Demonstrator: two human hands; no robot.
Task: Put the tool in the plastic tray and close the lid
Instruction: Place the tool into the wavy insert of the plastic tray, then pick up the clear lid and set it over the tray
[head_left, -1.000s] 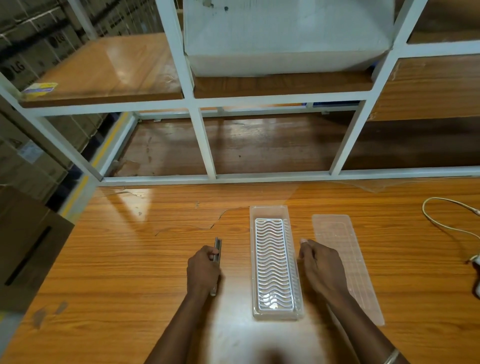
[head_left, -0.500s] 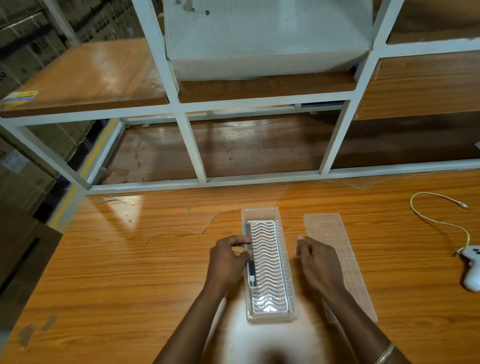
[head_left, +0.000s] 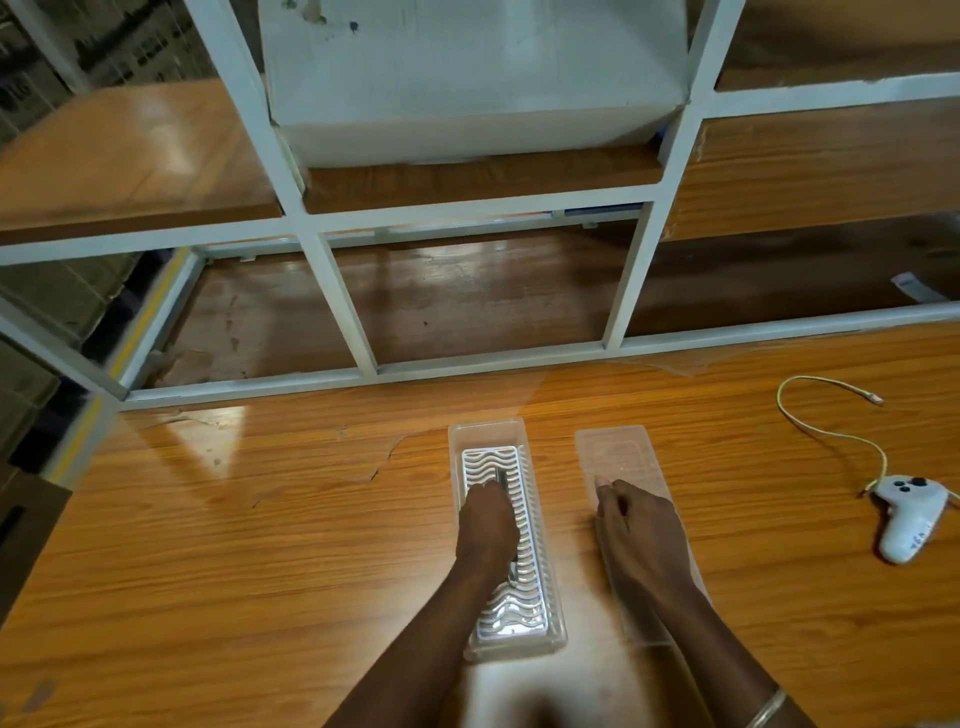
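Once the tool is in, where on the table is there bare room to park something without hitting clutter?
Bare wood left of the plastic tray, out to the table edge. A narrow strip between tray and lid. Crowded at right: yellow cable and white controller; right hand on lid.

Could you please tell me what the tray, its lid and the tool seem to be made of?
The tray looks like clear glossy plastic, with the table visible through its walls. The lid seems frosted translucent plastic. The tool, mostly hidden under the left hand, looks like grey metal.
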